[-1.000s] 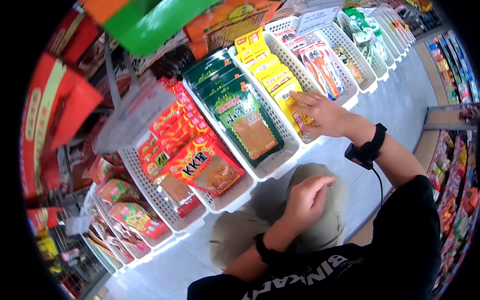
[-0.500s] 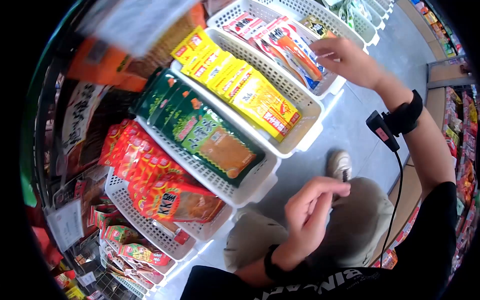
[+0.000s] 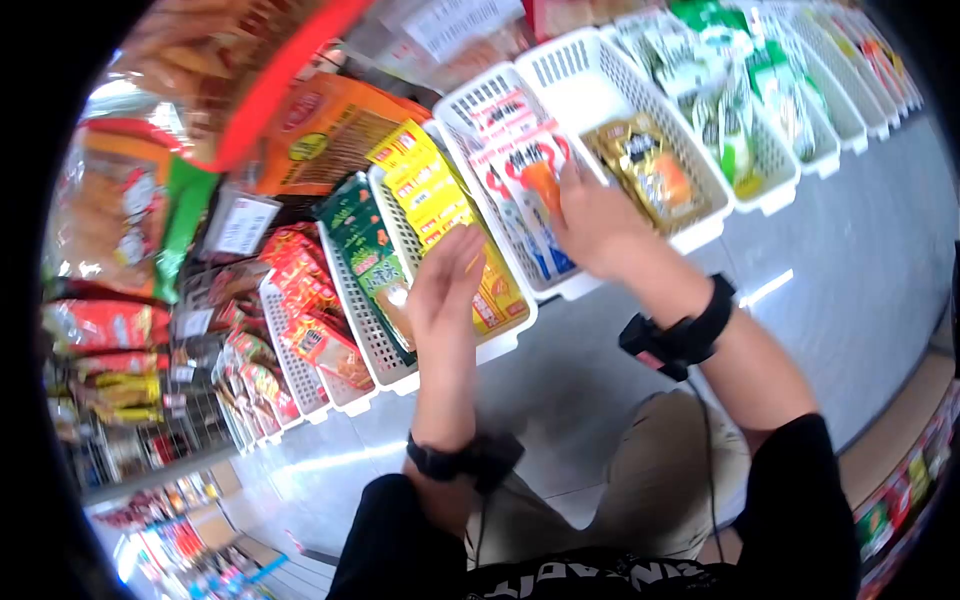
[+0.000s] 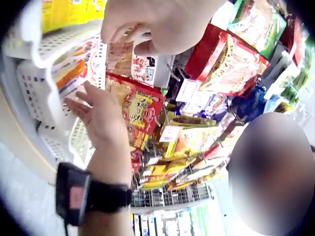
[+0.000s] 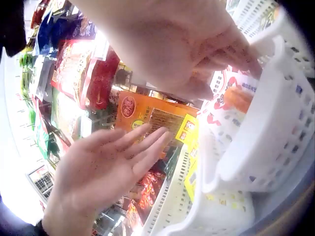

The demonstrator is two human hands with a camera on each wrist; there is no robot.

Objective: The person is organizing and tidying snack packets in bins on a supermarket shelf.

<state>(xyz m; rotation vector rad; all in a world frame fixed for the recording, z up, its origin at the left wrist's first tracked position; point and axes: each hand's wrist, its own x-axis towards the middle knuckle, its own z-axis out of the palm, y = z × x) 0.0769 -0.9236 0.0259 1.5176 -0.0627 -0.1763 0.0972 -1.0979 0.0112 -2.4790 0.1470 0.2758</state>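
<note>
In the head view my right hand (image 3: 600,225) reaches over a white basket (image 3: 570,288), its fingertips at the white packets with orange pictures (image 3: 540,180). The right wrist view has that hand (image 5: 182,44) close up above the same packets (image 5: 238,98); whether it touches them cannot be told. My left hand (image 3: 445,285) hangs over the yellow packets (image 3: 495,300) with its fingers extended, holding nothing. Its palm and straight fingers show in the right wrist view (image 5: 106,169).
Left of the yellow packets stand baskets of green packets (image 3: 375,270) and red packets (image 3: 315,290). To the right are a gold packet (image 3: 650,175) and green-white packets (image 3: 730,110). Behind hang orange bags (image 3: 330,135). A person (image 4: 273,172) appears at the left wrist view's edge.
My left hand has risen from near the lap to over the yellow packets. My right hand moved from the yellow packets to the white ones beside them. The head view has shifted.
</note>
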